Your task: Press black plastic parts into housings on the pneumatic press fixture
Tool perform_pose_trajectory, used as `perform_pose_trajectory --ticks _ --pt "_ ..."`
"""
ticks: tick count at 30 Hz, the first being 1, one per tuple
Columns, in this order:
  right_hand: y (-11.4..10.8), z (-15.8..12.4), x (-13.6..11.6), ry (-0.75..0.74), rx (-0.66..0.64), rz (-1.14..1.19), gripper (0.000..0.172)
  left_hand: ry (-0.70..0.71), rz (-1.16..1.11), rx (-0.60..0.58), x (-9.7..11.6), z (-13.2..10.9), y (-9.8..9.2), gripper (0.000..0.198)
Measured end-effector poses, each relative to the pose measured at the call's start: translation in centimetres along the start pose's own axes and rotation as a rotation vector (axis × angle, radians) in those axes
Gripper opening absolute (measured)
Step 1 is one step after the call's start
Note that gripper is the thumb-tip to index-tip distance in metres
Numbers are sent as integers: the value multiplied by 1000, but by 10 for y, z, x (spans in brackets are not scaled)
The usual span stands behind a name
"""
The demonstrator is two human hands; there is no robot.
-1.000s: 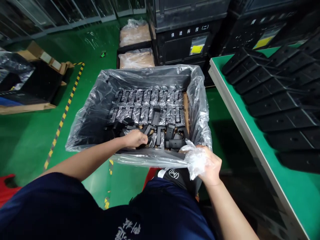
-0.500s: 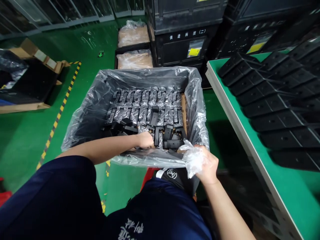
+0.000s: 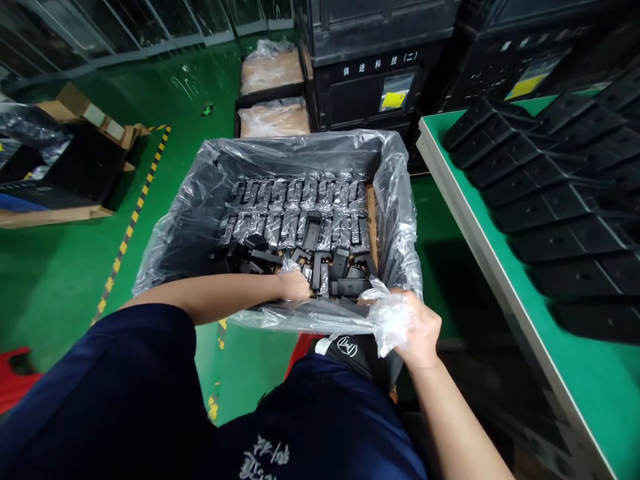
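Note:
A dark crate lined with a clear plastic bag stands in front of me, holding rows of wrapped black plastic parts and loose ones near the front. My left hand reaches into the crate's near edge, fingers curled down among the loose black parts; what it grips is hidden. My right hand is closed on the bunched bag edge at the crate's near right corner.
A green-topped table on the right carries several rows of black flat parts. Black crates stand behind. Bagged trays lie on the green floor, and an open carton sits at the left.
My left hand has slid right along the crate's near edge, deeper among the loose parts. My right hand keeps its hold on the bag edge.

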State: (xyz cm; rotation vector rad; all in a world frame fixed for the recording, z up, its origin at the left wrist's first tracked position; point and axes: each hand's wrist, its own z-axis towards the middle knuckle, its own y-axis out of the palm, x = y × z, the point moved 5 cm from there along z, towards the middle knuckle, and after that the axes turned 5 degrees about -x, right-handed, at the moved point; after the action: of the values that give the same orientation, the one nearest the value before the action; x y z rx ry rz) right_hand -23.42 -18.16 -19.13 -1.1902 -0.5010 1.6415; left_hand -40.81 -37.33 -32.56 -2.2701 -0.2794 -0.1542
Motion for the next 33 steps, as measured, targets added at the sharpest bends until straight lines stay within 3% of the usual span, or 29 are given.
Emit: perform_pose_trajectory --ticks 4,9,16,21,27,33 --pt "-1 1 -2 -21 13 12 8 20 6 -114 3 1 3 26" --pt "0 0 -2 -3 -22 7 8 27 -62 -71 3 -6 -2 25" --pt "-2 1 -2 33 2 38 8 14 -285 237 0 -39 -40 9" --pt "1 0 -1 9 -52 -20 11 -187 -473 487 -19 -88 -70 25" --pt "5 9 6 92 -243 -34 16 -128 -793 613 1 -124 -91 24" --pt "15 43 -31 71 -514 214 42 9 -804 587 17 -132 -116 21"
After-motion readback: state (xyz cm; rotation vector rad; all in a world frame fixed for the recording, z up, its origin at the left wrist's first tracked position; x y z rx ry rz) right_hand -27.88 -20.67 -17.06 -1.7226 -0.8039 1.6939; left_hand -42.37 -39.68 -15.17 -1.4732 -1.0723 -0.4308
